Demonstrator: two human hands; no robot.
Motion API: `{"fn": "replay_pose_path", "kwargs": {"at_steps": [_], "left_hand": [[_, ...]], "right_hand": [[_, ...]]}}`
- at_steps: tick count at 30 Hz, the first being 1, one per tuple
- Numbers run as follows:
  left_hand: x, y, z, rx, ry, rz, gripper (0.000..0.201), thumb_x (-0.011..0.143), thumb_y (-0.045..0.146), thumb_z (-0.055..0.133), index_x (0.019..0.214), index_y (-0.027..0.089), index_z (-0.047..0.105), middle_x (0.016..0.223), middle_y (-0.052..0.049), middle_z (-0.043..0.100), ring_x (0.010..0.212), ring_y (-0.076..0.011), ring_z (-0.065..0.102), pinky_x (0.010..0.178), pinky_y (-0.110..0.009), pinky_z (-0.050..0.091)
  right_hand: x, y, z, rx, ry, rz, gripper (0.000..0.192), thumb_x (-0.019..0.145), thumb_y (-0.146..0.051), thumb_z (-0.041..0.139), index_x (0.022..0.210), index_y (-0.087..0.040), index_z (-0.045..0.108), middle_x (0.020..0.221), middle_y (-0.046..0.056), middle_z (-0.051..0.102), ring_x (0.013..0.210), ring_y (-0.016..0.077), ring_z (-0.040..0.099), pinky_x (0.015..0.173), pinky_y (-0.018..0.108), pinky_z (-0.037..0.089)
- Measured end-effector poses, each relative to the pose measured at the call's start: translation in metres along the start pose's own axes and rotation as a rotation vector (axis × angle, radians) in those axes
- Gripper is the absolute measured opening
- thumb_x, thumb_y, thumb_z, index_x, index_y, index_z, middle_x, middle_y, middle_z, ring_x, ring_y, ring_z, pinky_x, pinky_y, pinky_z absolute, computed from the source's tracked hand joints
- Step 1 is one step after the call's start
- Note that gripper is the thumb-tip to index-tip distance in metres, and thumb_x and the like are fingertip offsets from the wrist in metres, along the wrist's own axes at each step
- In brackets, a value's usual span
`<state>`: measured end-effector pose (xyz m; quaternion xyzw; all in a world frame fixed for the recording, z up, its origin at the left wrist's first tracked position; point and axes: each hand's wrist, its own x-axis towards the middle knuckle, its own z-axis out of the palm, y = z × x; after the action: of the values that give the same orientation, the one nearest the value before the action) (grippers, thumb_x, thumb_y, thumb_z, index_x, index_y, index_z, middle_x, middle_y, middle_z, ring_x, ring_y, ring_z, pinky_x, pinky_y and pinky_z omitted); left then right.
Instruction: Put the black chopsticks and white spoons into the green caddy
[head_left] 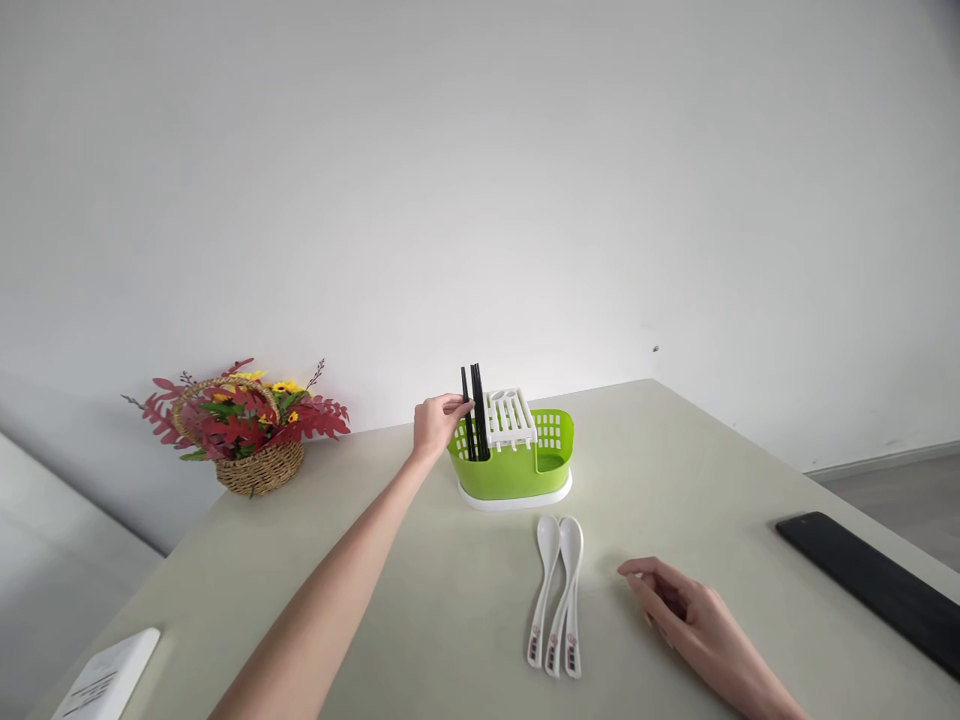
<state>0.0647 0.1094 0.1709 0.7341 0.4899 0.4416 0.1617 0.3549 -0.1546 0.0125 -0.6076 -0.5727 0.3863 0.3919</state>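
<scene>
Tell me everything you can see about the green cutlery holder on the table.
The green cutlery holder looks like glossy plastic, oval, with slotted walls, on a white base tray. A white ribbed insert sits across its middle. Black chopsticks stand upright in its left compartment, where the left hand touches them; the right compartment looks empty. It stands upright on the far part of the table, behind the white spoons.

wall: plain white | table: pale beige | floor: grey, right | light: soft, even
</scene>
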Motion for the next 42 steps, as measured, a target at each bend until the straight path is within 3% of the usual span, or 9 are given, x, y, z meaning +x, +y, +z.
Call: {"fn": "replay_pose_path", "kwargs": {"at_steps": [7,12,14,16,19,21,27,37,42], "left_hand": [[0.001,-0.012,0.003,0.042,0.014,0.023,0.035,0.081,0.056,0.074,0.092,0.024,0.081,0.098,-0.006,0.081,0.089,-0.0251,0.075,0.083,-0.037,0.057],[-0.014,-0.030,-0.003,-0.006,0.108,-0.036,0.049,0.089,0.063,0.060,0.112,0.022,0.074,0.113,-0.009,0.077,0.099,-0.0233,0.072,0.088,-0.035,0.056],[-0.029,-0.045,-0.010,-0.022,0.184,-0.104,0.055,0.094,0.066,0.047,0.113,0.020,0.071,0.115,-0.012,0.075,0.100,-0.0233,0.072,0.089,-0.035,0.055],[-0.052,-0.063,-0.017,-0.031,0.243,-0.188,0.062,0.094,0.070,0.039,0.107,0.018,0.069,0.103,-0.013,0.076,0.088,-0.0233,0.073,0.084,-0.037,0.055],[-0.097,-0.088,-0.028,-0.054,0.248,-0.294,0.066,0.089,0.078,0.040,0.091,0.018,0.066,0.075,-0.007,0.070,0.058,-0.0199,0.065,0.063,-0.034,0.053],[-0.129,-0.097,-0.034,-0.088,0.223,-0.323,0.065,0.086,0.080,0.042,0.086,0.019,0.064,0.065,-0.002,0.063,0.050,-0.0173,0.058,0.053,-0.030,0.047],[-0.189,-0.080,-0.041,-0.205,0.126,-0.310,0.060,0.090,0.077,0.044,0.084,0.019,0.062,0.063,0.002,0.058,0.047,-0.0124,0.050,0.048,-0.024,0.040],[-0.238,-0.050,-0.050,-0.300,0.060,-0.342,0.053,0.091,0.071,0.049,0.080,0.020,0.062,0.061,0.004,0.054,0.047,-0.0114,0.046,0.048,-0.023,0.036],[-0.260,-0.041,-0.051,-0.299,0.030,-0.363,0.053,0.090,0.072,0.049,0.080,0.021,0.061,0.062,0.004,0.053,0.047,-0.0121,0.046,0.048,-0.024,0.036]], "right_hand": [[0.000,0.000,0.001,0.000,0.015,-0.003,0.050,0.097,-0.063,0.043,0.115,-0.023,0.066,0.071,-0.003,0.045,0.066,0.0159,0.043,0.061,0.025,0.037],[0.002,0.004,0.003,-0.031,0.030,-0.005,0.050,0.097,-0.065,0.042,0.113,-0.023,0.066,0.072,-0.003,0.045,0.067,0.0164,0.043,0.062,0.026,0.037],[0.002,0.006,0.003,-0.041,0.035,-0.008,0.050,0.097,-0.065,0.042,0.113,-0.024,0.065,0.072,-0.003,0.046,0.068,0.0165,0.044,0.063,0.026,0.038],[0.002,0.007,0.004,-0.048,0.037,-0.011,0.050,0.097,-0.065,0.042,0.114,-0.024,0.066,0.072,-0.003,0.047,0.067,0.0164,0.045,0.062,0.026,0.038],[0.001,0.007,0.005,-0.062,0.053,-0.024,0.050,0.096,-0.065,0.043,0.112,-0.023,0.067,0.069,-0.003,0.048,0.064,0.0160,0.045,0.060,0.025,0.038],[0.000,0.006,0.006,-0.077,0.068,-0.032,0.050,0.096,-0.064,0.043,0.109,-0.023,0.068,0.068,-0.003,0.048,0.063,0.0159,0.045,0.059,0.025,0.038],[-0.001,0.006,0.007,-0.129,0.107,-0.061,0.047,0.095,-0.062,0.045,0.107,-0.024,0.070,0.068,-0.003,0.052,0.064,0.0168,0.048,0.061,0.026,0.040],[0.003,0.006,0.011,-0.200,0.122,-0.100,0.044,0.095,-0.059,0.042,0.104,-0.025,0.069,0.070,-0.002,0.059,0.066,0.0184,0.054,0.065,0.028,0.044],[0.012,-0.002,0.023,-0.264,0.131,-0.036,0.041,0.094,-0.058,0.041,0.104,-0.029,0.068,0.070,-0.003,0.065,0.069,0.0200,0.062,0.065,0.028,0.045]]}}
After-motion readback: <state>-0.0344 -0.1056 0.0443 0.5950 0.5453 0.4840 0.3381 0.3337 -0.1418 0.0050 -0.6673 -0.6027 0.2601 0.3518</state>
